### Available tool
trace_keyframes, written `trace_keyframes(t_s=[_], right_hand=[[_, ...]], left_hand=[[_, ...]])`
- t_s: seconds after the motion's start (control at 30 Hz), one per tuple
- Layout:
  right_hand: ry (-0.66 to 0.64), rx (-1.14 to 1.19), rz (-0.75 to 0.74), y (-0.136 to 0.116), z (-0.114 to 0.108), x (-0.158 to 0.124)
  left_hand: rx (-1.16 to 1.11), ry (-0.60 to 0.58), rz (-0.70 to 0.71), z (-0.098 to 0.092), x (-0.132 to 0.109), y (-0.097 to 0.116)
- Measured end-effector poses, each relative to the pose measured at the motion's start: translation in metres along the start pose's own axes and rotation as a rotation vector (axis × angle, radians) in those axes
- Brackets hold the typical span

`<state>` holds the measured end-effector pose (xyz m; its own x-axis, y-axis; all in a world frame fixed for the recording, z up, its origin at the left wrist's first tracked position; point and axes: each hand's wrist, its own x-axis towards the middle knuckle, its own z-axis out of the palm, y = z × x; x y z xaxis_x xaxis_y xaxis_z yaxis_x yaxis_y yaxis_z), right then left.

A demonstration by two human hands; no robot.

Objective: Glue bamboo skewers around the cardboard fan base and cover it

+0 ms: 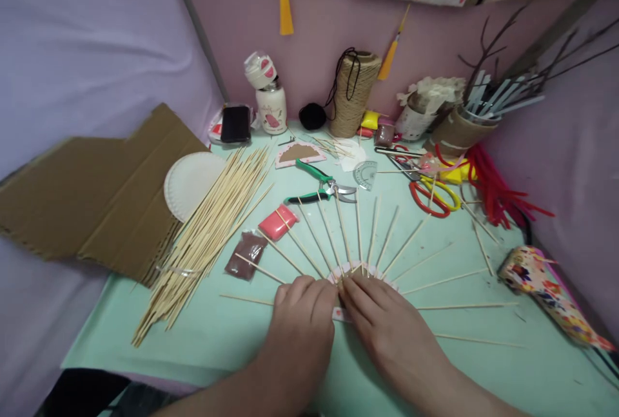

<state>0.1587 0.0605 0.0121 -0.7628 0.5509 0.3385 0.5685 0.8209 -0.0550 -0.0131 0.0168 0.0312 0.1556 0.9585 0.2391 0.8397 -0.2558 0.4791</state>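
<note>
A small cardboard half-circle with a pink-and-white patterned rim lies at the table's near middle. Thin wooden sticks fan out from it on all upper sides. My left hand grips its left part, fingers curled and pressed together. Over the right part lies my right hand, its fingers close together and pressing down on the piece and the stick ends. Both hands hide much of the half-circle, and the thumbs are out of sight. Green-handled pruning shears rest just beyond the stick tips.
Left are a bundle of sticks, a white paper plate and cardboard. Pink and brown clay packets lie nearer. Twine cone, bottle and scissors stand or lie behind. A floral-patterned corded tool is right.
</note>
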Motion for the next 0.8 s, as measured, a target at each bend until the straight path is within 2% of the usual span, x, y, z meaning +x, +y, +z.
trace_keyframes(t_s=[0.07,0.13,0.23,0.33,0.8], right_hand=[[0.002,0.016,0.022,-0.001,0.0,0.0],[-0.013,0.054,0.059,-0.001,-0.002,0.0],[-0.033,0.126,0.143,0.0,-0.007,0.003],[-0.013,0.164,0.189,0.0,-0.01,0.006],[0.011,0.115,0.154,-0.001,-0.016,0.012]], left_hand=[[-0.007,-0.045,0.017,-0.001,0.002,-0.002],[-0.023,-0.043,0.068,-0.002,0.004,-0.004],[-0.048,0.033,0.155,-0.002,0.006,-0.009],[-0.043,0.085,0.177,-0.001,0.008,-0.012],[-0.051,0.088,0.166,-0.001,0.012,-0.011]])
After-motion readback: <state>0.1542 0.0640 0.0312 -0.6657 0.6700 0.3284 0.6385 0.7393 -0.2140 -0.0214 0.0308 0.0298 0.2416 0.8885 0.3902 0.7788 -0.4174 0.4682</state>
